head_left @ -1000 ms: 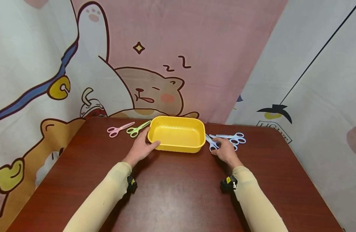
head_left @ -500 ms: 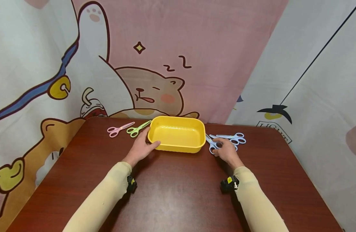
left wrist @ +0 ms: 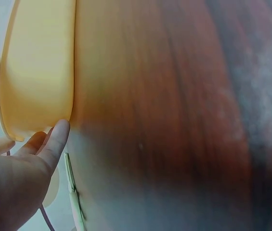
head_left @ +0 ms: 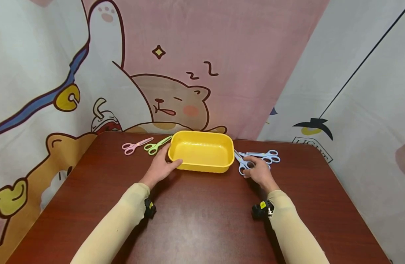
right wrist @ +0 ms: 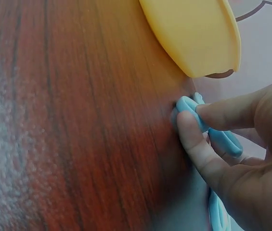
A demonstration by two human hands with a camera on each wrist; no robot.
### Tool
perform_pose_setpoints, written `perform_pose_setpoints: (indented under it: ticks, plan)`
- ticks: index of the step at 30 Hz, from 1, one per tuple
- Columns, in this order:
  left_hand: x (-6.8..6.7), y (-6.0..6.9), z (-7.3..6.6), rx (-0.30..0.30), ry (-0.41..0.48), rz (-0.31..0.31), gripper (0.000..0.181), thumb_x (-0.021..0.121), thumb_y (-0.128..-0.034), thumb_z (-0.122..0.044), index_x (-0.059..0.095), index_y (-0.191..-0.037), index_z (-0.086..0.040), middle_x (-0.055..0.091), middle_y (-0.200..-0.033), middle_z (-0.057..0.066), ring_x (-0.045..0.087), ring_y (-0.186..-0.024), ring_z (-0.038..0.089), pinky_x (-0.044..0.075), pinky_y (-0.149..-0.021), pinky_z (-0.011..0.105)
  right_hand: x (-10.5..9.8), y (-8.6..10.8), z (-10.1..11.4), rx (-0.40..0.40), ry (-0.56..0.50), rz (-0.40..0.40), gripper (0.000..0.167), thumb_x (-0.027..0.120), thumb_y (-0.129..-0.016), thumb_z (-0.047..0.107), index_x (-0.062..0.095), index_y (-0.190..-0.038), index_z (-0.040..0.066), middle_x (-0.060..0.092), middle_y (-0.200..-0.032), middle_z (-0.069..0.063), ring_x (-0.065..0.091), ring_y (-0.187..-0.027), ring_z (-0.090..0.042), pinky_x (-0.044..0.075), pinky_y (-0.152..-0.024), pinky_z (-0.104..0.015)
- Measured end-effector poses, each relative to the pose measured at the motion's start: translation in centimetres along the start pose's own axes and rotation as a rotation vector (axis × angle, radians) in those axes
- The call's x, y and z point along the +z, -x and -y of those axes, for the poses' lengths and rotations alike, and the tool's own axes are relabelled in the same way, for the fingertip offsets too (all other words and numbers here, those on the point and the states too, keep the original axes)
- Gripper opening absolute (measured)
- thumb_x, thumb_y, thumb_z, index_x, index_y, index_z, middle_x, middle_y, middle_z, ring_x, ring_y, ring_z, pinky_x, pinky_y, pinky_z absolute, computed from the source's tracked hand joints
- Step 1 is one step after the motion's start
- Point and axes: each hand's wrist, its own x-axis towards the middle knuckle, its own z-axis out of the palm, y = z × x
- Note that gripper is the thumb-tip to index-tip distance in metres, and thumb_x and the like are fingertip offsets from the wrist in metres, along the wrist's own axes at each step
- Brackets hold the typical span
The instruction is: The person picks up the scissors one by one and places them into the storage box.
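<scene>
A yellow plastic basin (head_left: 202, 151) stands at the back middle of the table. My left hand (head_left: 158, 167) holds its left end, the thumb over the near rim and the fingers against the side wall. To the right of the basin, my right hand (head_left: 260, 171) pinches a handle loop of a pair of blue scissors (head_left: 240, 161) between thumb and index finger. In the right wrist view the pinched blue handle (right wrist: 192, 107) shows close to the tabletop. More blue scissors (head_left: 268, 156) lie behind and partly under that hand, overlapping, so part of them is hidden.
Left of the basin lie pink scissors (head_left: 136, 146) and green scissors (head_left: 153, 148). A dark brown wooden table (head_left: 202, 220) carries everything. Behind it hangs a cloth backdrop (head_left: 255, 55) with cartoon animals.
The right hand and the pinched blue scissors have shifted very slightly, their handle turning a little toward me. Left hand and basin keep their places.
</scene>
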Motion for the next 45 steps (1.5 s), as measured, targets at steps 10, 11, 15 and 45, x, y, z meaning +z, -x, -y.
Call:
perform_pose_setpoints:
  ticks: [10, 11, 15, 45]
  plan:
    - [-0.1, 0.0, -0.2, -0.016, 0.018, 0.002, 0.094, 0.077, -0.0919, -0.044, 0.025, -0.164, -0.012, 0.037, -0.159, 0.017, 0.047, -0.136, 0.034, 0.041, -0.113, 0.052, -0.1, 0.1, 0.0, 0.049, -0.027, 0.003, 0.057, 0.069, -0.087, -0.009, 0.057, -0.142, -0.001, 0.053, -0.140, -0.032, 0.070, -0.068, -0.013, 0.060, -0.067, -0.028]
    - [-0.1, 0.0, -0.2, -0.021, 0.019, 0.003, 0.095, 0.077, -0.0918, -0.044, 0.024, -0.164, -0.012, 0.037, -0.159, 0.017, 0.048, -0.135, 0.033, 0.042, -0.113, 0.052, -0.1, 0.1, -0.1, 0.050, -0.030, 0.005, 0.057, 0.069, -0.088, -0.009, 0.057, -0.143, -0.001, 0.053, -0.140, -0.032, 0.071, -0.068, -0.013, 0.060, -0.067, -0.028]
    - [-0.1, 0.1, -0.2, -0.029, 0.026, 0.006, 0.095, 0.078, -0.0916, -0.044, 0.024, -0.164, -0.012, 0.036, -0.160, 0.016, 0.049, -0.134, 0.033, 0.043, -0.112, 0.051, -0.2, 0.2, -0.3, 0.053, -0.046, 0.007, 0.056, 0.067, -0.089, -0.009, 0.056, -0.144, -0.001, 0.053, -0.137, -0.031, 0.072, -0.068, -0.013, 0.060, -0.067, -0.028]
    - [0.1, -0.2, 0.0, -0.058, 0.136, 0.000, 0.091, 0.081, -0.0907, -0.036, 0.028, -0.162, -0.017, 0.044, -0.155, 0.014, 0.056, -0.128, 0.031, 0.049, -0.105, 0.048, -1.4, 1.2, 0.8, 0.056, -0.219, -0.035, 0.056, 0.068, -0.092, -0.007, 0.053, -0.146, -0.002, 0.049, -0.118, -0.023, 0.069, -0.070, -0.013, 0.062, -0.076, -0.034]
